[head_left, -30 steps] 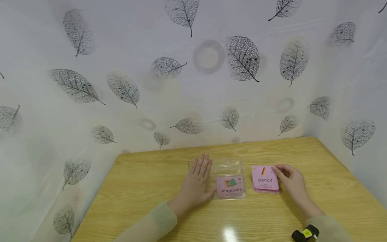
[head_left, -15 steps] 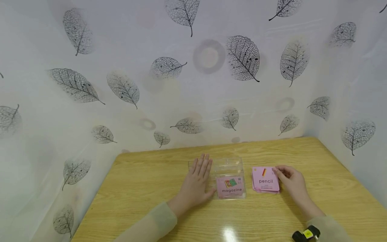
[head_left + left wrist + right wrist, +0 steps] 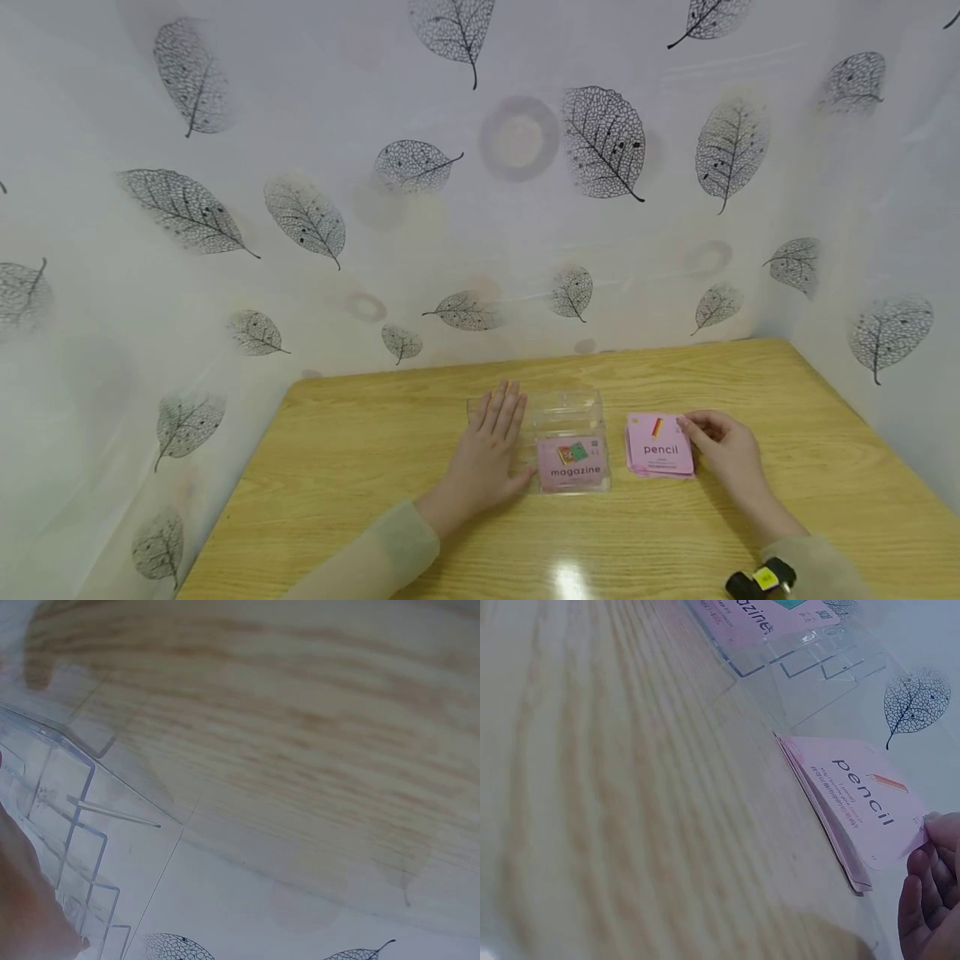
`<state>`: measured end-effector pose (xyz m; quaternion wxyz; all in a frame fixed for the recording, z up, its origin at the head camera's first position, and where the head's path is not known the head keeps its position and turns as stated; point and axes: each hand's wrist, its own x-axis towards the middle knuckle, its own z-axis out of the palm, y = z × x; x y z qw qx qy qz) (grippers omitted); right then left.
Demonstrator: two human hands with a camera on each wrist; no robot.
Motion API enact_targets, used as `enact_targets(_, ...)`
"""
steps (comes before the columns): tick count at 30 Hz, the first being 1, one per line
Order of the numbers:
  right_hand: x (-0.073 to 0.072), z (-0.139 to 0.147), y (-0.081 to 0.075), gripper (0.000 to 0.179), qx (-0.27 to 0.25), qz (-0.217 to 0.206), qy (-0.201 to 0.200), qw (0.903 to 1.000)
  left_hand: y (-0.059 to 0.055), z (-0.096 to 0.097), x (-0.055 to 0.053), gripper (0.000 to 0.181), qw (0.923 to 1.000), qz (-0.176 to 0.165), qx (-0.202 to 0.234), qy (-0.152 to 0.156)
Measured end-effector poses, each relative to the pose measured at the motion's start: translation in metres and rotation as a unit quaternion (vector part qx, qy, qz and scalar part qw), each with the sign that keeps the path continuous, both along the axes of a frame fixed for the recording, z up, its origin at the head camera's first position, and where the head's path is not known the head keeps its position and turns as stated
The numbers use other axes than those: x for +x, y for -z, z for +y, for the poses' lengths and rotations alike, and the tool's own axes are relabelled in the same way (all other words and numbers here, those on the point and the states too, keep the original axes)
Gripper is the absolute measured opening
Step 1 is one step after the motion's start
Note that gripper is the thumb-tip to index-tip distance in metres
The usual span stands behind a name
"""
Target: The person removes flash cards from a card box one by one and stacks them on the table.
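My left hand (image 3: 487,450) lies flat with straight fingers over the left part of a clear plastic stepped card holder (image 3: 566,422). In the left wrist view, the holder's steps (image 3: 91,769) rise beside part of that hand. A pink "magazine" flashcard (image 3: 573,481) sits in the holder's front slot. To the right, my right hand (image 3: 727,457) pinches the upper right corner of a pink "pencil" flashcard (image 3: 660,463), thumb on the printed face. More pink cards (image 3: 847,862) lie beneath it; the right wrist view shows their edges, with a gap under the top card.
The wooden table (image 3: 330,467) runs back to a pale curtain (image 3: 487,233) printed with leaf shapes, which also hangs at both sides. A black strap with a yellow label (image 3: 765,577) is at the right sleeve. Light glares off the table's front.
The pencil card has slid slightly right and toward me with my right hand, showing a bit more of the cards below at its left edge. My left hand has not moved.
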<state>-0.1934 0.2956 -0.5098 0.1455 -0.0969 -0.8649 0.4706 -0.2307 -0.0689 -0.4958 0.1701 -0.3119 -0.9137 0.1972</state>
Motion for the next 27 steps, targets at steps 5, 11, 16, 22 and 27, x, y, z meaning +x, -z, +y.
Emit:
enact_targets(5, 0.0000, 0.0009, 0.0008, 0.027, 0.005, 0.003, 0.004, 1.0000, 0.0005, 0.0000, 0.0002, 0.103, 1.0000, 0.005, -0.004, 0.002)
enact_targets(11, -0.0027, 0.0036, 0.0023, 0.028, 0.014, -0.011, 0.001, 0.9998, 0.0017, -0.0004, 0.0001, 0.103, 1.0000, 0.004, -0.001, 0.005)
enact_targets(16, -0.0051, 0.0052, 0.0042, 0.026, 0.028, -0.013, 0.005, 0.9995, 0.0019, -0.0010, -0.0006, 0.103, 1.0000, 0.006, -0.004, 0.005)
enact_targets(22, -0.0069, 0.0050, 0.0042, 0.027, 0.041, -0.020, 0.005, 0.9990, 0.0016, -0.0011, -0.0014, 0.103, 0.9998, 0.015, -0.012, 0.004)
enact_targets(27, -0.0081, 0.0064, 0.0064, 0.025, 0.048, -0.004, -0.003, 0.9988, 0.0015, -0.0012, -0.0010, 0.103, 0.9999, 0.012, -0.009, 0.005)
